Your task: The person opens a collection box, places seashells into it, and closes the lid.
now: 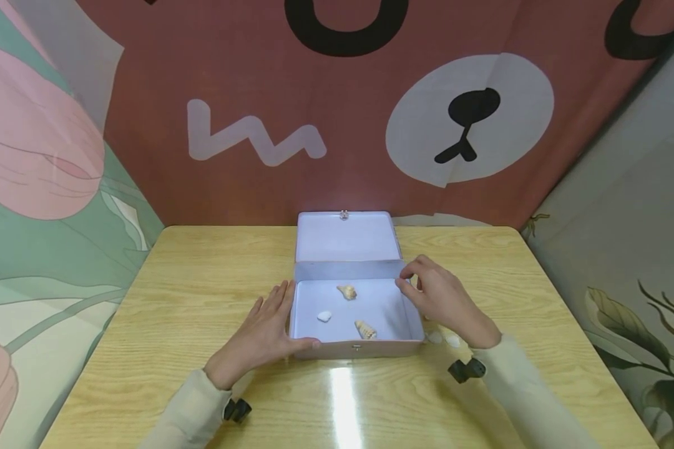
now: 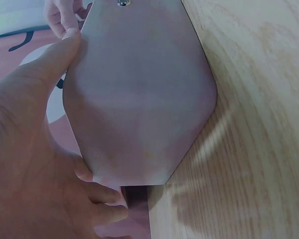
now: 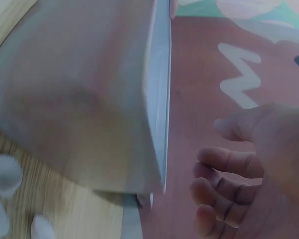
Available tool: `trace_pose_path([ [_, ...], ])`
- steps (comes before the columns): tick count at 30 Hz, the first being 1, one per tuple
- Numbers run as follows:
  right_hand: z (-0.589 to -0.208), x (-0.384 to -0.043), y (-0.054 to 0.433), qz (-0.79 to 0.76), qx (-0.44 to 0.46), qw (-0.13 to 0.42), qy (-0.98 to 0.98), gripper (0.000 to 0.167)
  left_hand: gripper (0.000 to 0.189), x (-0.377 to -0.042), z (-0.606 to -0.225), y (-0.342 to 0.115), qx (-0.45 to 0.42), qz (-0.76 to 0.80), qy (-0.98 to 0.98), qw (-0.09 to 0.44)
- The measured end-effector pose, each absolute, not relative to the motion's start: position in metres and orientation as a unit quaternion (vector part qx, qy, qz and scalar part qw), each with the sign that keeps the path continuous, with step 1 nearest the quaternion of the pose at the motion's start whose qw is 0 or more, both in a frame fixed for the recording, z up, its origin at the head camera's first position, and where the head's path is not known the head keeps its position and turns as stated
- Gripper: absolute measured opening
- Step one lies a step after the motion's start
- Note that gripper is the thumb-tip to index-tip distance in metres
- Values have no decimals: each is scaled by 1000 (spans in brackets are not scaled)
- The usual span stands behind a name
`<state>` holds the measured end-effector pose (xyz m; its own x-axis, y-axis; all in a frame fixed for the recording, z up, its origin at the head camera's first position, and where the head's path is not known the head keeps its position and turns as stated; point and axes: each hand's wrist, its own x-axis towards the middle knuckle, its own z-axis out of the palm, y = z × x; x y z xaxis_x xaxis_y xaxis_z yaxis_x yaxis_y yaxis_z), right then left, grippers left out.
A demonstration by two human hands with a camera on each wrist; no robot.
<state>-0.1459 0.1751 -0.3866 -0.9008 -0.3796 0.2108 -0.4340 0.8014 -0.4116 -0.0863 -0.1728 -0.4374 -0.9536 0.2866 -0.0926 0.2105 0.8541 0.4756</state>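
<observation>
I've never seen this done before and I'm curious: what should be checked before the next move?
1. Lid open: ok, tipped back behind the box.
2. Left hand at the box: ok, along its left side with the thumb at the front.
3. Left hand's hold firm: cannot tell, pressure doesn't show.
4. Right hand free: ok, nothing visible in its fingers.
5. Every shell inside: not ok, three shells are in, but white shells lie on the table beside it.

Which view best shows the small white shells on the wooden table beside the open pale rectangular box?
The right wrist view: the white shells appear largest there, though the frame edge cuts some. The head view shows them tiny, near the right hand; the left wrist view shows none.
</observation>
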Motion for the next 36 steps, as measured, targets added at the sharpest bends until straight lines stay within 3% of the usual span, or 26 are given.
trace_pose_path([
  [20, -410, -139, 248, 242, 119, 33, -962, 22, 133, -85, -437, -172, 133, 238, 959, 75],
  [36, -448, -148, 279, 264, 94, -37, -959, 36, 134, -87, -438, -172, 132, 235, 960, 79],
])
